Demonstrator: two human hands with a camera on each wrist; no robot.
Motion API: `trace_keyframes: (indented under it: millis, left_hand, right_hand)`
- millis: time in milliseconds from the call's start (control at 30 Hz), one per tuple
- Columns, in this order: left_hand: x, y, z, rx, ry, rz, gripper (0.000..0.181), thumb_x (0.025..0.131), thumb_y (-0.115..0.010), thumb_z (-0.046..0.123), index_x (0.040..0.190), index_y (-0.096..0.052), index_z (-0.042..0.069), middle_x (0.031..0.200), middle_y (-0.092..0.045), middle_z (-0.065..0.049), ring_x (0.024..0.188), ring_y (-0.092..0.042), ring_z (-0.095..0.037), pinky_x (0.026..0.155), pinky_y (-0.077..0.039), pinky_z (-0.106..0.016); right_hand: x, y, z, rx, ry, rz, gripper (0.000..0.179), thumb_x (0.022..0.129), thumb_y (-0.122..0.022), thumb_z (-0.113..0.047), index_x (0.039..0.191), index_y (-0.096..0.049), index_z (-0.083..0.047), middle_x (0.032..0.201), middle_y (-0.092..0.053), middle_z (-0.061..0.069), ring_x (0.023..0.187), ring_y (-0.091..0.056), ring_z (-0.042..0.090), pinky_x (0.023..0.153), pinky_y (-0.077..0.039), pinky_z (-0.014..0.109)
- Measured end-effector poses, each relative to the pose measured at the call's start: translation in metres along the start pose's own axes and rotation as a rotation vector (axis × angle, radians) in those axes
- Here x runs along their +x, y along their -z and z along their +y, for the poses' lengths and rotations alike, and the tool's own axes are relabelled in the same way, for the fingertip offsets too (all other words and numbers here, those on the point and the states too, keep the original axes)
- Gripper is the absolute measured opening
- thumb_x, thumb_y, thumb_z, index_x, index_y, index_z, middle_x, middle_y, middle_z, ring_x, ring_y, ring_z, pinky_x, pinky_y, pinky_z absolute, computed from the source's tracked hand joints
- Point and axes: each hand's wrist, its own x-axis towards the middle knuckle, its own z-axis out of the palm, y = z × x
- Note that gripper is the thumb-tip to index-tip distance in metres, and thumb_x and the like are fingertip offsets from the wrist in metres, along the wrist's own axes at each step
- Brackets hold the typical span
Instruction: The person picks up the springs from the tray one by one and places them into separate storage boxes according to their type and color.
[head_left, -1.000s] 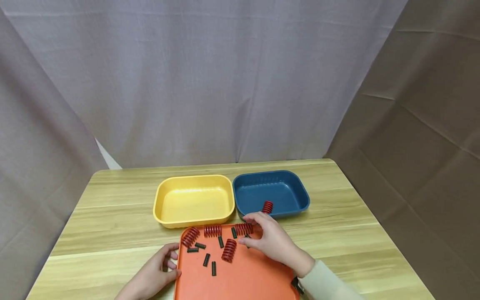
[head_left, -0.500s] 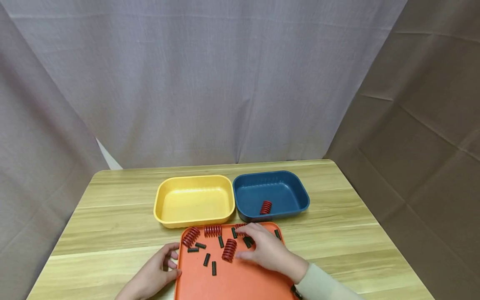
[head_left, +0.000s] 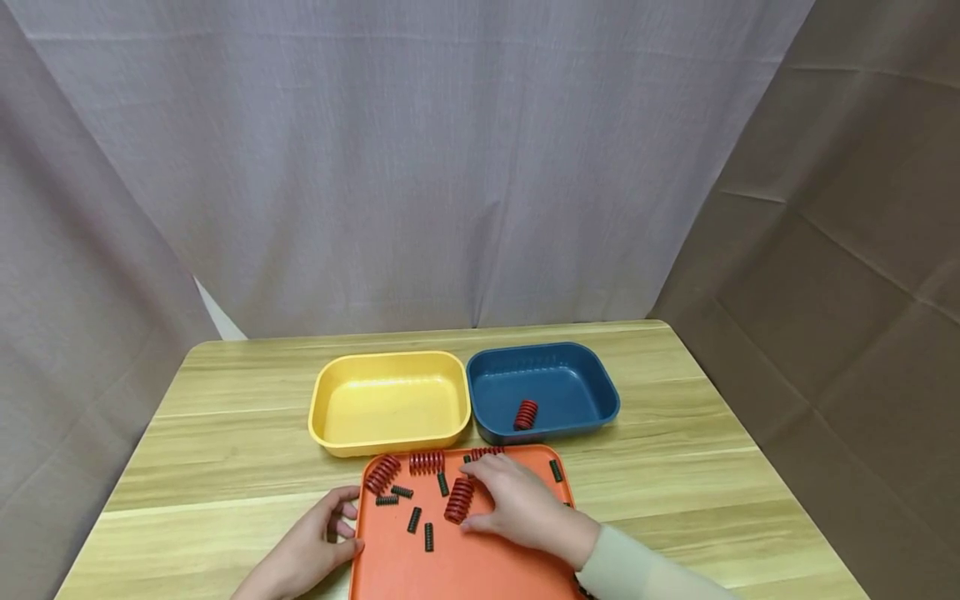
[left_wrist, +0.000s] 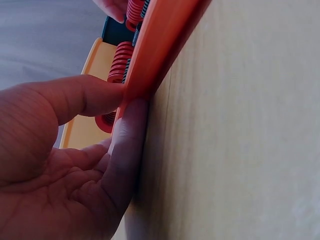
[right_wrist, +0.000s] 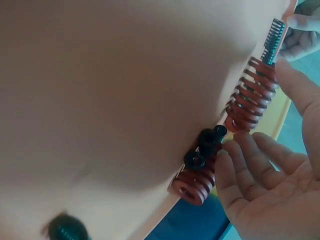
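Observation:
An orange tray (head_left: 450,575) carries several thick red springs and several small dark green springs. My left hand (head_left: 303,542) pinches the tray's left rim, thumb on top and fingers along its outer side, as the left wrist view shows. My right hand (head_left: 521,508) is at a red spring (head_left: 459,500) in the middle of the tray. In the right wrist view, the thumb (right_wrist: 297,85) is by one end of this spring and the fingertips are by the other. Whether they touch it is hard to tell. The spring lies on the tray.
Behind the tray stand a yellow bin (head_left: 390,446) with nothing visible in it and a blue bin (head_left: 600,408) holding a red spring (head_left: 526,415). More red springs (head_left: 382,473) lie along the tray's back edge. Small dark springs (head_left: 429,537) are scattered about.
My right hand has moved left and nearer from beside the blue bin to the middle red spring. The spring in the blue bin has shifted slightly left. My left hand stays on the tray.

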Motion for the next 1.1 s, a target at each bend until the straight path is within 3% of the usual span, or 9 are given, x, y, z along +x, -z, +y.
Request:
trace_keyframes:
  millis: [200,567,833,1100]
  left_hand:
    - [-0.0005,-0.0016,0.0014,0.008,-0.013,-0.007,0.066,0.081,-0.073,0.000,0.136,-0.037,-0.009,0.107,-0.047,-0.012,0.090,-0.050,-0.023,0.070,-0.045,-0.024]
    - [-0.0059,-0.0067,0.0032,0.025,-0.038,0.037,0.063,0.079,-0.069,-0.008,0.134,-0.038,-0.012,0.107,-0.046,-0.013,0.089,-0.049,-0.022,0.070,-0.045,-0.024]
    - [-0.0066,-0.0088,0.0046,0.008,-0.008,0.047,0.063,0.078,-0.065,-0.012,0.134,-0.036,-0.014,0.106,-0.047,-0.014,0.083,-0.049,-0.022,0.065,-0.046,-0.024]
    - [-0.0046,-0.0092,0.0042,0.000,-0.019,0.021,0.061,0.078,-0.063,-0.013,0.133,-0.036,-0.014,0.104,-0.046,-0.014,0.078,-0.052,-0.021,0.061,-0.047,-0.024]
  right_hand:
    - [0.0025,-0.0049,-0.0035,-0.020,-0.004,0.002,0.064,0.077,-0.076,-0.054,0.124,-0.060,-0.014,0.121,-0.059,-0.001,0.113,-0.053,0.018,0.095,-0.046,0.038]
    - [0.0053,-0.0063,-0.0076,-0.005,-0.005,0.000,0.053,0.078,-0.078,-0.048,0.117,-0.060,-0.015,0.110,-0.059,-0.007,0.103,-0.053,0.012,0.090,-0.048,0.034]
    - [0.0033,-0.0069,-0.0056,0.036,-0.011,-0.007,0.053,0.080,-0.077,-0.044,0.120,-0.060,-0.015,0.115,-0.058,-0.005,0.108,-0.053,0.013,0.092,-0.047,0.035]
    - [-0.0013,-0.0025,0.0001,0.096,-0.031,0.002,0.052,0.080,-0.077,-0.043,0.121,-0.058,-0.018,0.119,-0.057,-0.006,0.112,-0.051,0.015,0.095,-0.046,0.037]
